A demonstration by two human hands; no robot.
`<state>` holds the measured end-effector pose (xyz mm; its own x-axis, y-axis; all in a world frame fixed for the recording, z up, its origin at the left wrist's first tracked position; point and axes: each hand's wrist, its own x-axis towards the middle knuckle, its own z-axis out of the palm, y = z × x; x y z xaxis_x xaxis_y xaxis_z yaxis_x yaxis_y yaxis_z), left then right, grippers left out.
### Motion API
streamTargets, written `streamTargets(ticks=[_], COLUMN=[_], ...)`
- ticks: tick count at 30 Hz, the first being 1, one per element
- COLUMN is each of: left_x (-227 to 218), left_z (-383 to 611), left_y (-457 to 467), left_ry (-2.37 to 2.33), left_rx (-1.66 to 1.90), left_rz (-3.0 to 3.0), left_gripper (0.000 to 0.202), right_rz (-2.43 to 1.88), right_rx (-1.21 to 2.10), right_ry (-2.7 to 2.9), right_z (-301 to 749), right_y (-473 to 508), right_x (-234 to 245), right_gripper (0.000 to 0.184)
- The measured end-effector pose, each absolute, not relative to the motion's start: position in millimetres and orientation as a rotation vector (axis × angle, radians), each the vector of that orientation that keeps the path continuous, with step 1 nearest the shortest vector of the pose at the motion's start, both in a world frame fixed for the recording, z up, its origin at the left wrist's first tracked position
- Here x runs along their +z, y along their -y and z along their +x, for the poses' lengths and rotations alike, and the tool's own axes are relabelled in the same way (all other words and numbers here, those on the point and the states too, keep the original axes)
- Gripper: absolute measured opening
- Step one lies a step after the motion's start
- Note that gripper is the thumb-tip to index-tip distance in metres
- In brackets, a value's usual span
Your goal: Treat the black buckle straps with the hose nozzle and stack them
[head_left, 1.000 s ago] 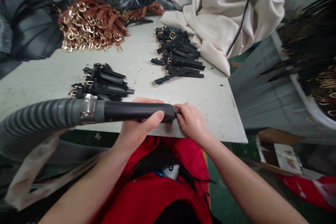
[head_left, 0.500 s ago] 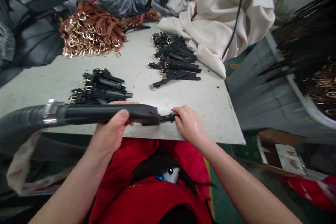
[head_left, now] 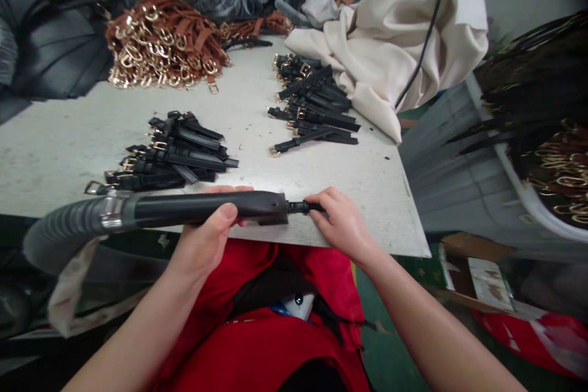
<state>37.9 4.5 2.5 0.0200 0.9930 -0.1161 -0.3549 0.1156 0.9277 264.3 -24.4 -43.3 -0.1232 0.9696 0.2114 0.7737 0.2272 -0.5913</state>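
My left hand (head_left: 209, 233) is wrapped round a black hose handle (head_left: 184, 208), thumb on top, held level over the table's near edge. A metal clamp (head_left: 111, 209) joins the handle to a ribbed grey hose (head_left: 59, 229). At the handle's squared right end, a short black strap (head_left: 297, 206) lies against or inside the opening; I cannot tell which. My right hand (head_left: 337, 220) pinches the strap's other end between thumb and fingers. Just beyond the handle lies a pile of black buckled straps (head_left: 184, 153), and a second pile of black straps (head_left: 316, 98) lies farther right.
Brown straps with gold buckles (head_left: 169, 43) are heaped at the back left of the white table (head_left: 257, 165). Cream fabric (head_left: 367, 55) covers the back right corner, crossed by a black cord (head_left: 429, 33). A grey bin (head_left: 459, 153) and an opened carton (head_left: 478, 269) stand to the right.
The handle and both hands have shifted slightly right in the view, with the strap still at the handle's end. More of the left strap pile shows now.
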Motion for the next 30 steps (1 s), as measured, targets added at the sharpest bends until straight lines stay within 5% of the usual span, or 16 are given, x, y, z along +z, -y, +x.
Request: streamTargets(ticks=[14, 19, 30], left_x=[-1.4, -5.3, 7.3], left_z=[0.5, -22.2, -36.8], left_y=[-3.5, 6.7, 18.7], left_ry=[-1.047, -1.036, -1.172], left_rx=[1.428, 1.484, 1.501], left_rz=[0.688, 0.773, 0.659], left_gripper=[0.019, 0.017, 0.028], right_rz=[-1.618, -1.692, -1.535], right_rx=[0.230, -0.007, -0.275], right_ry=[2.039, 2.057, 2.079], right_z=[273.7, 305.4, 265.1], right_y=[10.4, -52.6, -116.8], right_x=[-60.2, -63.5, -43.0], right_gripper=[0.023, 0.006, 0.020])
